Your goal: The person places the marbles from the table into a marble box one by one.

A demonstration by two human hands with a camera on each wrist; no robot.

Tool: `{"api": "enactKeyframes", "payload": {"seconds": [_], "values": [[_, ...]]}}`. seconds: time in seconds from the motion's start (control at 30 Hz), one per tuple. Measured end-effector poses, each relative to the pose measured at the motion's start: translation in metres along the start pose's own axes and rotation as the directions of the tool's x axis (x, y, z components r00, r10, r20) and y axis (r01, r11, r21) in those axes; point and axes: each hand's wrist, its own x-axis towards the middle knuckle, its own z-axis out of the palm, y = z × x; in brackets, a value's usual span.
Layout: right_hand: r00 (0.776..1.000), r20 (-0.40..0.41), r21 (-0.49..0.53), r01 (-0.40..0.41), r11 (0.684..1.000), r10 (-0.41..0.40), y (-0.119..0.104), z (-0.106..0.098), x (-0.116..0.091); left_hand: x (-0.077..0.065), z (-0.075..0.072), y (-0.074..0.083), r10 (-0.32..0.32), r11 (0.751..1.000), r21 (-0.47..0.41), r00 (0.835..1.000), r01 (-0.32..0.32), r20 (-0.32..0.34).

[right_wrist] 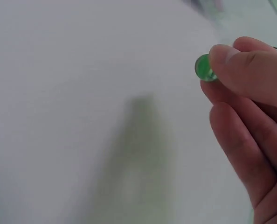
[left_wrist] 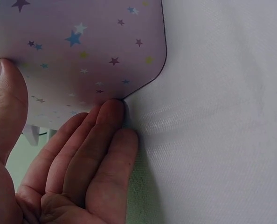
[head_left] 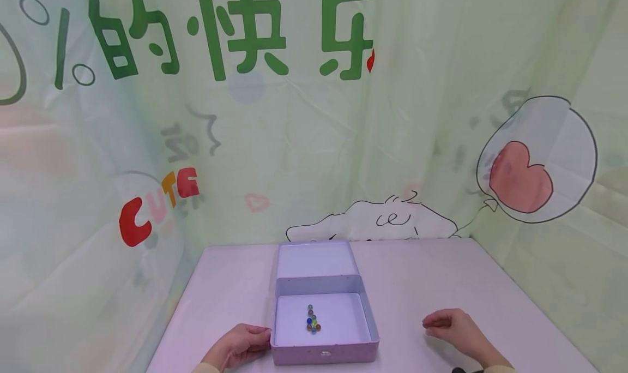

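Note:
A lilac tin box [head_left: 325, 354] with its lid [head_left: 316, 259] tipped back stands on the table; small stars are printed on its outside. Several glass marbles [head_left: 314, 322] lie grouped on its floor, blue, brown, yellowish and clear. At the box's front left corner, my left hand [head_left: 242, 344] holds the side wall. The left wrist view has its thumb [left_wrist: 10, 93] at one edge of the starred box [left_wrist: 96, 51] and the fingertips at another. Right of the box, my right hand [head_left: 456, 329] pinches a green glass marble [right_wrist: 204, 68] between thumb and fingers, above the table.
The pale pink cloth-covered table [head_left: 407, 286] reaches back to a printed curtain [head_left: 314, 144], which also hangs along both sides. A small dark object [head_left: 459, 370] shows at the right wrist.

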Motion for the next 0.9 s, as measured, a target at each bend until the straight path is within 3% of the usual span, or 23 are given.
{"api": "enactKeyframes", "payload": {"seconds": [0.2,0.47,0.7,0.9], "values": [[0.996,0.001,-0.026,-0.084,0.996,0.084,-0.019,-0.032,0.003,0.001,0.000,0.001,0.000,1.000,-0.008,1.000,0.000,-0.002],[0.995,-0.001,-0.043,-0.099,0.994,0.099,-0.021,-0.043,0.006,0.000,0.001,0.007,0.002,1.000,-0.012,1.000,-0.002,-0.010],[0.995,-0.008,-0.031,-0.104,0.994,0.104,-0.057,-0.026,0.032,-0.001,0.001,0.006,0.005,1.000,-0.017,1.000,-0.005,-0.011],[0.997,0.065,-0.016,0.038,0.999,-0.037,-0.097,0.004,0.060,-0.001,0.002,0.000,0.002,1.000,-0.017,1.000,-0.002,-0.014]]}}
